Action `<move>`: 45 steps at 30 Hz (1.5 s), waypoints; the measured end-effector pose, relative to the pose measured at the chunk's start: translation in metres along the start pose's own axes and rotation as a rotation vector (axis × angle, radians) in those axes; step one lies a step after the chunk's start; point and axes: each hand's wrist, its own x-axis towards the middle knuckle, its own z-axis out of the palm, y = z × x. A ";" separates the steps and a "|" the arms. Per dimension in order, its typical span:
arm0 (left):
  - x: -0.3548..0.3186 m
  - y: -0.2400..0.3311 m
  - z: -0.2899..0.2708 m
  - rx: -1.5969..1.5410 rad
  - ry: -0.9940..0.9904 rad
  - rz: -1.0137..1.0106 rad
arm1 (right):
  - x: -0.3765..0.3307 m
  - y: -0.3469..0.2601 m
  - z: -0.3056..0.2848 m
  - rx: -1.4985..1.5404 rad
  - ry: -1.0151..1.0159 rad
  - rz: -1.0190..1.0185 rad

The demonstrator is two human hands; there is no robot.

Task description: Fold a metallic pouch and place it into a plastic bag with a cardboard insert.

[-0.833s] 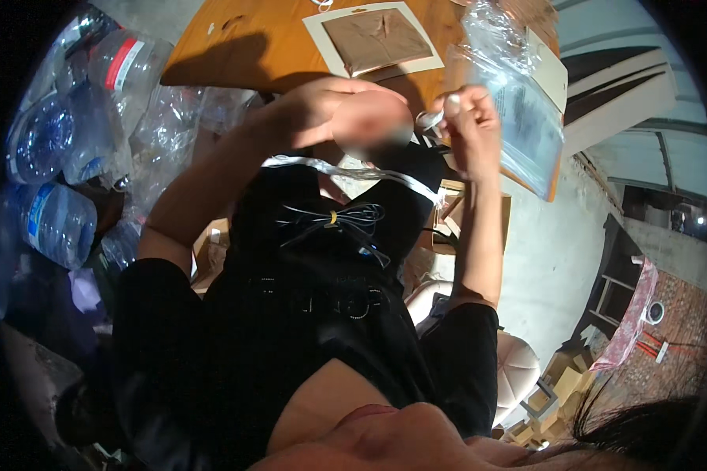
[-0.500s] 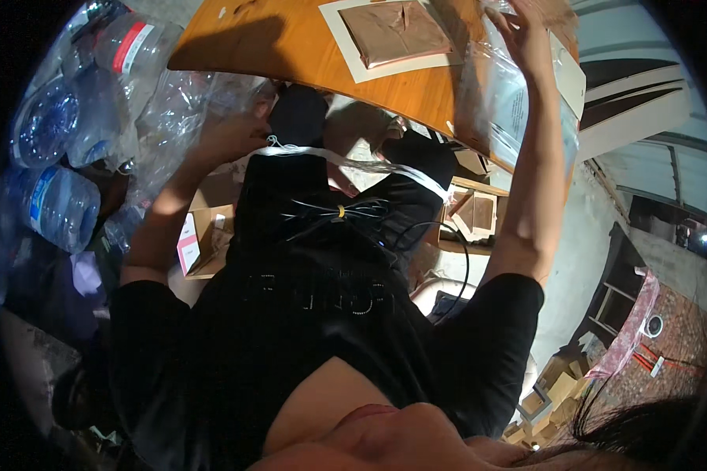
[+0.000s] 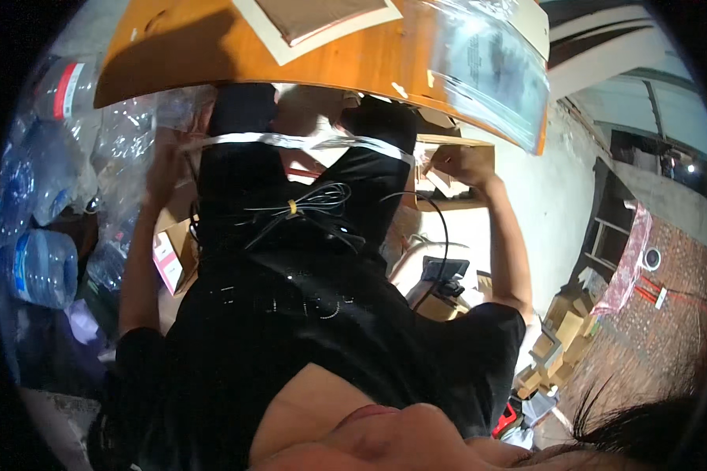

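My right hand [image 3: 465,163] reaches into a cardboard box [image 3: 483,149] under the table's right side. Its fingers bend down near small pale frame-like pieces [image 3: 440,182], and whether they grip one is unclear. On the left, my left hand [image 3: 163,165] hangs beside my thigh, dark and smeared, near one end of a white strip [image 3: 267,140] that crosses both thighs. A bundle of black cable [image 3: 306,206] with a yellow tie rests on my lap. Up on the wooden table [image 3: 353,61] lies a flat brown packet [image 3: 322,17] on a cream board [image 3: 284,55].
Clear plastic bags [image 3: 491,74] cover the table's right end. Large empty plastic bottles [image 3: 47,267] pile up at the left. An open carton [image 3: 184,255] stands by my left forearm. A black cable [image 3: 445,235] loops at my right, and cardboard pieces [image 3: 562,330] lie behind.
My right hand has left the plastic bags on the table and dropped to the box below. My left hand has shifted off my knee. The view has tipped, so the table sits higher and further left.
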 end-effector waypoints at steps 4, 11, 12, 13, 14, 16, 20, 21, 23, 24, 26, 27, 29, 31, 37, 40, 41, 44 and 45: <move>0.025 -0.023 -0.055 -0.049 0.021 0.005 | -0.017 0.076 0.060 -0.016 0.108 0.205; 0.006 -0.049 -0.092 -0.384 0.079 -0.208 | 0.033 0.057 0.116 0.304 0.347 0.189; 0.008 -0.053 -0.093 -0.378 0.081 -0.208 | 0.035 0.061 0.114 0.187 0.291 0.204; 0.011 -0.058 -0.095 -0.395 -0.015 -0.346 | 0.034 0.066 0.112 0.068 0.236 0.219; 0.014 -0.057 -0.096 -0.413 -0.113 -0.484 | 0.032 0.067 0.110 0.068 0.236 0.214; 0.012 -0.053 -0.092 -0.387 -0.073 -0.465 | 0.020 0.072 0.106 0.049 0.551 0.367; -0.001 -0.061 -0.084 -0.149 0.228 -0.331 | -0.012 0.042 0.064 -0.198 1.040 0.283; 0.002 -0.063 -0.082 -0.125 0.317 -0.330 | -0.018 0.053 0.067 -0.226 0.980 0.285; 0.006 -0.066 -0.078 -0.037 0.278 -0.413 | -0.017 0.054 0.083 -0.237 0.902 0.314; 0.009 -0.066 -0.077 0.054 0.242 -0.498 | -0.015 0.055 0.088 -0.246 0.823 0.337; 0.012 -0.071 -0.064 0.181 0.215 -0.391 | -0.017 0.056 0.093 -0.148 0.659 0.399; 0.014 -0.072 -0.061 0.307 0.189 -0.282 | -0.015 0.056 0.093 -0.102 0.613 0.375; 0.034 -0.046 -0.052 0.233 0.171 -0.224 | -0.016 0.064 0.092 -0.060 0.589 0.446; 0.041 -0.026 -0.055 0.110 0.171 -0.083 | -0.002 0.044 0.076 -0.020 0.580 0.375; 0.099 0.068 -0.038 -0.082 -0.073 0.107 | 0.031 0.016 0.058 -0.125 0.625 -0.057; 0.116 0.097 -0.009 -0.064 -0.022 0.343 | 0.040 0.030 0.062 0.048 0.429 -0.094; 0.121 0.101 0.002 -0.061 -0.019 0.334 | 0.037 0.033 0.061 -0.013 0.421 -0.083; 0.126 0.101 0.021 -0.098 -0.021 0.372 | 0.020 0.038 0.060 -0.149 0.396 -0.082; 0.128 0.104 0.025 -0.048 -0.121 0.342 | 0.009 0.049 0.064 -0.171 0.384 -0.070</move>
